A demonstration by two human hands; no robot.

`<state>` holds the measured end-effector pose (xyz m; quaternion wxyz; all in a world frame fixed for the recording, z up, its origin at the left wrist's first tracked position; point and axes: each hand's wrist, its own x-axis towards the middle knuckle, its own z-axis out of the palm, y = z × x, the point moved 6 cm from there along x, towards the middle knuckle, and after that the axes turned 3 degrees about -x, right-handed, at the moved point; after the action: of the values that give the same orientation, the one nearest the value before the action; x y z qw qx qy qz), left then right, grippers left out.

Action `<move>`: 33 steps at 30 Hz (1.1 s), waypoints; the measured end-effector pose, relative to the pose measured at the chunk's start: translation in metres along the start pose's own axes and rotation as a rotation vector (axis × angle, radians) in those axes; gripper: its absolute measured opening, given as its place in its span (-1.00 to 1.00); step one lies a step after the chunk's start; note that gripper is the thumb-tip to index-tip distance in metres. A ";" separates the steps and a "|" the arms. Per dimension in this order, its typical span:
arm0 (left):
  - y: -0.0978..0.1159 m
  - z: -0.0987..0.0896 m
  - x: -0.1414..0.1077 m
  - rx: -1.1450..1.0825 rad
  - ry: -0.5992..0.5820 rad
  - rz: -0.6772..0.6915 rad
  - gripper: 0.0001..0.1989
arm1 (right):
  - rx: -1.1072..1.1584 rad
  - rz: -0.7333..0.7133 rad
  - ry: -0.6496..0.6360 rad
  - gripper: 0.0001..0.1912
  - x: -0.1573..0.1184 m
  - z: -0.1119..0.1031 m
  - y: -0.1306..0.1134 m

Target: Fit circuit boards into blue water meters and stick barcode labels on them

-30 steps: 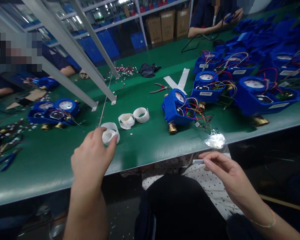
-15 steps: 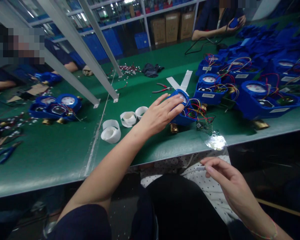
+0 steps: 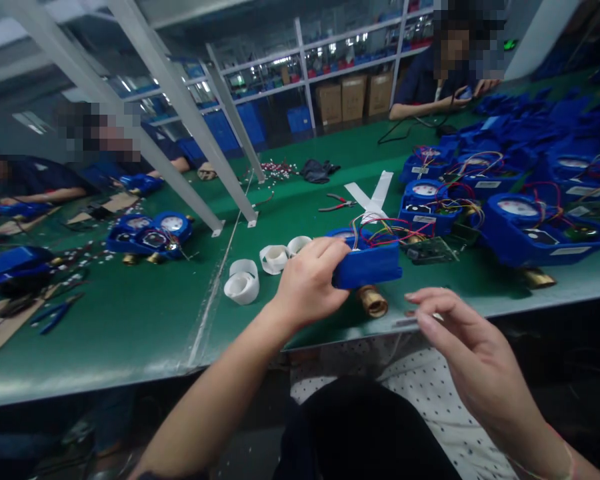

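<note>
My left hand (image 3: 313, 277) grips the left side of a blue water meter (image 3: 367, 265), fingers over the top and thumb at the front. Its plain blue side faces me, and a brass pipe fitting (image 3: 374, 302) sticks out below. Coloured wires run from its top to a green circuit board (image 3: 433, 251) lying to its right. Just past the table edge, my right hand (image 3: 473, 343) pinches a small label (image 3: 407, 323) between thumb and forefinger, seen almost edge-on. The meter's dial is mostly hidden behind my left hand.
Several wired blue meters (image 3: 517, 230) stand to the right. White tape rolls (image 3: 243, 283) sit left of my hand. Behind the meter lie white strips (image 3: 375, 197) and red-handled pliers (image 3: 336, 203). Metal posts (image 3: 190, 113) rise at left. Co-workers (image 3: 440, 83) sit across the table.
My left hand has gone from lying on the meter's dial to gripping its side. The meter has turned, its plain side and brass fitting now towards me. My right hand stays close by with the label.
</note>
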<state>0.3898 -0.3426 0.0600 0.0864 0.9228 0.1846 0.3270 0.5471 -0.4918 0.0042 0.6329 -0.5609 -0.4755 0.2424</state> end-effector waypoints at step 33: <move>0.026 -0.025 -0.017 -0.077 0.027 -0.189 -0.66 | -0.331 -0.153 0.114 -0.86 0.052 0.032 -0.051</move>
<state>0.3686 -0.3726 0.0769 0.1495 0.8927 0.2593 0.3367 0.5294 -0.4460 0.0669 0.5745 -0.6323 -0.5136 0.0797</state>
